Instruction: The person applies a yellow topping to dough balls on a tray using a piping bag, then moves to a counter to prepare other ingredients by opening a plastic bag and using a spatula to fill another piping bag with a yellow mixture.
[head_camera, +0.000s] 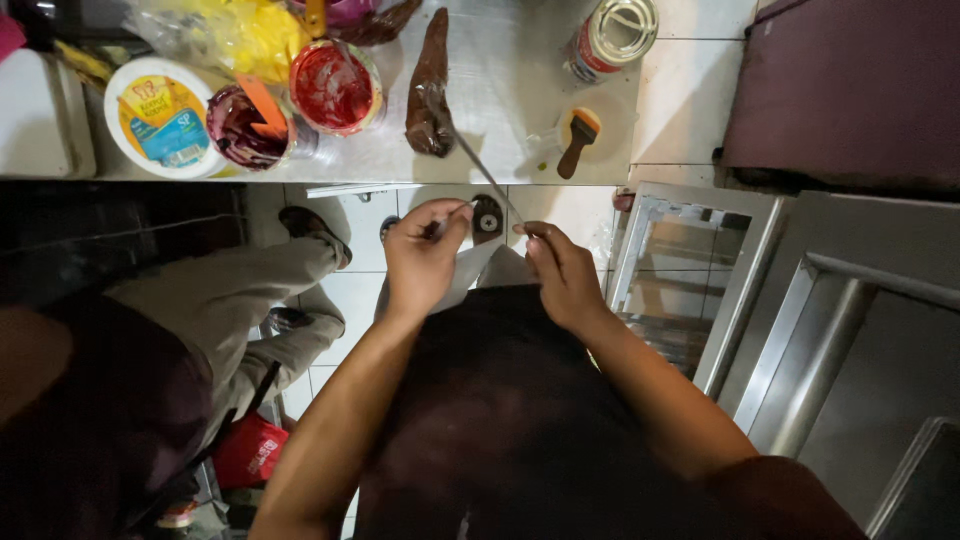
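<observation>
From the head camera, both hands work just below the table (520, 120) edge. The left hand (422, 258) pinches the top of a white paper cone (480, 270); the right hand (562, 272) grips a thin metal rod (490, 175) slanting up toward a brown piping bag (430, 85). Red (335, 88) and purple (245, 128) tubs and a can (612, 38) crowd the table top. Another person's legs (250, 300) stand close on the left, a steel frame (700, 270) on the right.

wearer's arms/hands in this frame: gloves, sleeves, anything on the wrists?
Both hands are bare: left hand, right hand, no gloves. Forearms are uncovered up to the elbows, with no sleeve cuffs in view. No watch, ring or band visible on either wrist. A dark apron-like garment covers the torso between the arms.
</observation>
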